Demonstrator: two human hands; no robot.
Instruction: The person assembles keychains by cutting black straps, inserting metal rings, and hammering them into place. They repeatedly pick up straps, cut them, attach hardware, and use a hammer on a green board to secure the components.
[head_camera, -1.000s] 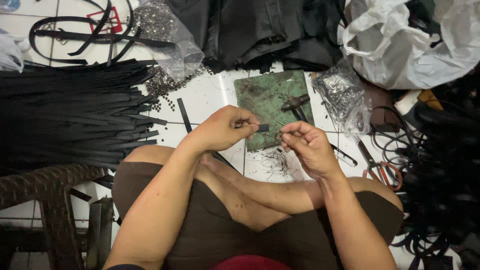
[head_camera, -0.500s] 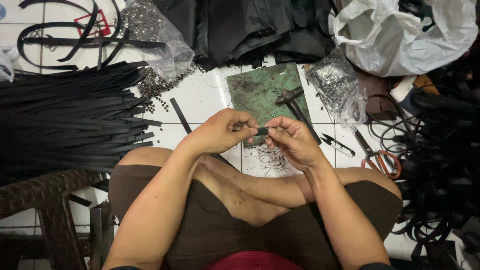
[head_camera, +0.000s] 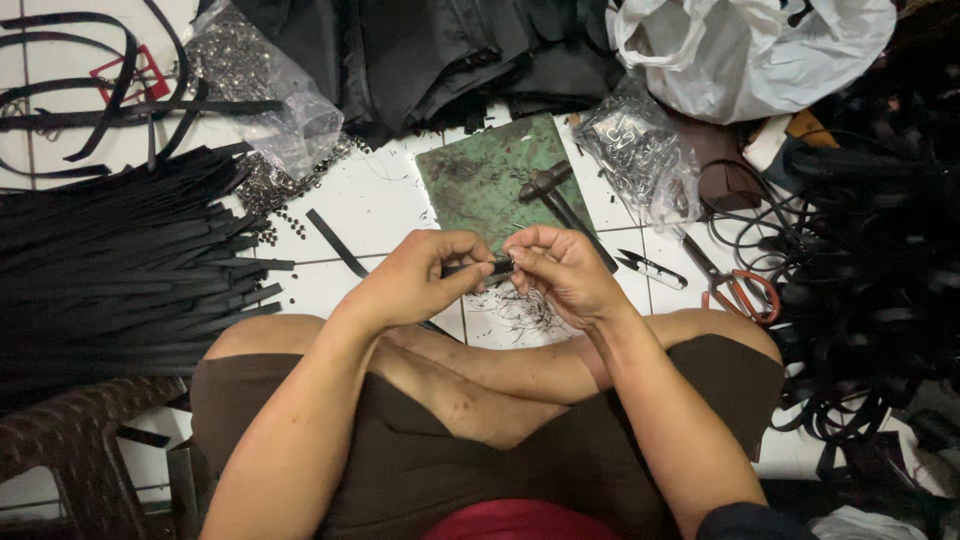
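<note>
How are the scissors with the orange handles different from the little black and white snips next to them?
The scissors have orange loop handles and long blades; the thread snips have no loops, just a slim black and white body. The scissors are the larger pair, the thread snips the smaller. The scissors lie nearer the tangle of black straps; the thread snips lie nearer the hammer. Both lie flat on the white tiled floor, untouched by either hand.

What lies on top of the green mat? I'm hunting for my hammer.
A hammer lies on the green mat. The mat's near edge is hidden behind the hands.
</note>
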